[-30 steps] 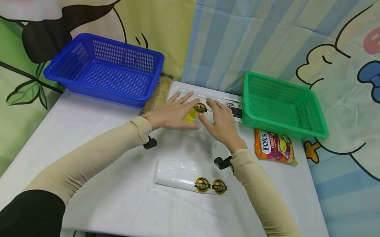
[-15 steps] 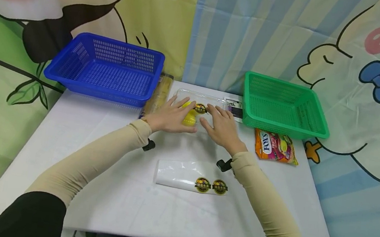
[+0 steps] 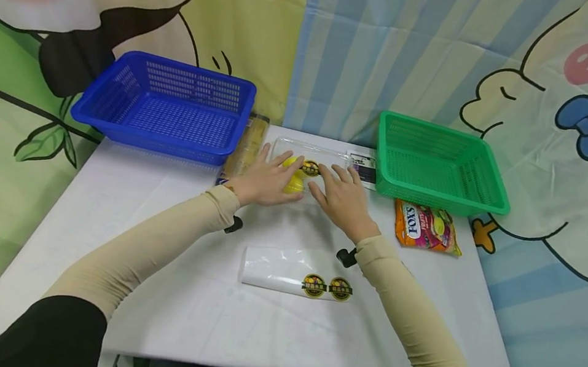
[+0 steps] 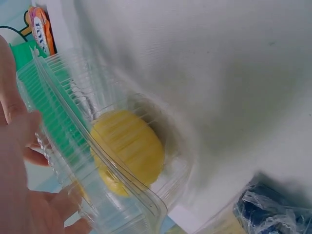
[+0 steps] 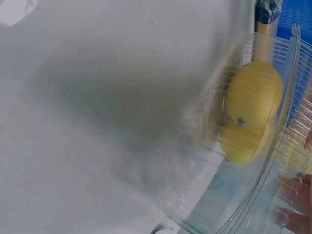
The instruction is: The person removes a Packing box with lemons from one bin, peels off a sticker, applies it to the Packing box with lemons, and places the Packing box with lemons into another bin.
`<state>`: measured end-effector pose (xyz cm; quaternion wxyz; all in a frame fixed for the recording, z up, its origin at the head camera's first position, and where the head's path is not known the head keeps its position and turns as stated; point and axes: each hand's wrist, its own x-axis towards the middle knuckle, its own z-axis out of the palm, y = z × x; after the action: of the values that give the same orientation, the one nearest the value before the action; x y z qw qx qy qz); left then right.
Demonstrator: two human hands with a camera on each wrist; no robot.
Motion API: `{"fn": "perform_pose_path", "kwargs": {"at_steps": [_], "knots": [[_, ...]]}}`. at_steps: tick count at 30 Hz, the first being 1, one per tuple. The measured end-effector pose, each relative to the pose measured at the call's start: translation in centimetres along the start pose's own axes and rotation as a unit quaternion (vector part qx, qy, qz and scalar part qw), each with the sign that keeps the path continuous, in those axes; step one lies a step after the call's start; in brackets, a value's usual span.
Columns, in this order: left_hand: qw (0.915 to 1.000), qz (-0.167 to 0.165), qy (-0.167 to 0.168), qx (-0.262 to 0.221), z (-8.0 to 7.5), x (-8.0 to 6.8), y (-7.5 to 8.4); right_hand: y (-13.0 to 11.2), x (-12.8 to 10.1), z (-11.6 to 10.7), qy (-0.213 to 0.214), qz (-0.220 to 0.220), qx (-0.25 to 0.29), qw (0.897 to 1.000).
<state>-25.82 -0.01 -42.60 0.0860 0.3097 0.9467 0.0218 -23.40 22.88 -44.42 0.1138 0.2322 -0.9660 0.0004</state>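
Note:
A clear plastic clamshell box (image 3: 314, 148) lies at the back middle of the table, its lid down. Inside its left part are yellow, lemon-like fruits (image 4: 129, 148), seen through the ribbed walls in both wrist views. A round black-and-gold sticker (image 3: 309, 167) is on the lid. My left hand (image 3: 266, 182) spreads over the box's left side, fingers extended and fingertips on the lid. Over the right side lies my right hand (image 3: 345, 201), palm down, its fingers also extended. Neither hand curls round the box.
A sheet with two similar stickers (image 3: 298, 273) lies nearer me. Behind left stands a blue basket (image 3: 157, 141), with a long yellowish packet (image 3: 250, 143) beside it. A green basket (image 3: 437, 196), an orange candy bag (image 3: 426, 227) and a dark-and-white card (image 3: 364, 167) are at right.
Both hands have shifted slightly toward me on the box, and more of its far edge and the yellow fruit shows. The sticker sheet and baskets stay put.

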Motion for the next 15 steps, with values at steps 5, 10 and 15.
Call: {"fn": "perform_pose_path", "kwargs": {"at_steps": [5, 10, 15], "knots": [[0.9993, 0.018, 0.03, 0.016, 0.24, 0.25, -0.15, -0.1, -0.17, 0.0, 0.034, -0.012, -0.005, 0.999], [0.998, 0.033, 0.054, 0.008, 0.35, 0.49, -0.23, -0.16, -0.1, -0.08, 0.057, -0.031, 0.015, 0.998], [0.9956, 0.062, 0.067, -0.022, 0.25, 0.63, 0.18, -0.24, -0.14, -0.11, 0.076, -0.043, 0.044, 0.995]]}}
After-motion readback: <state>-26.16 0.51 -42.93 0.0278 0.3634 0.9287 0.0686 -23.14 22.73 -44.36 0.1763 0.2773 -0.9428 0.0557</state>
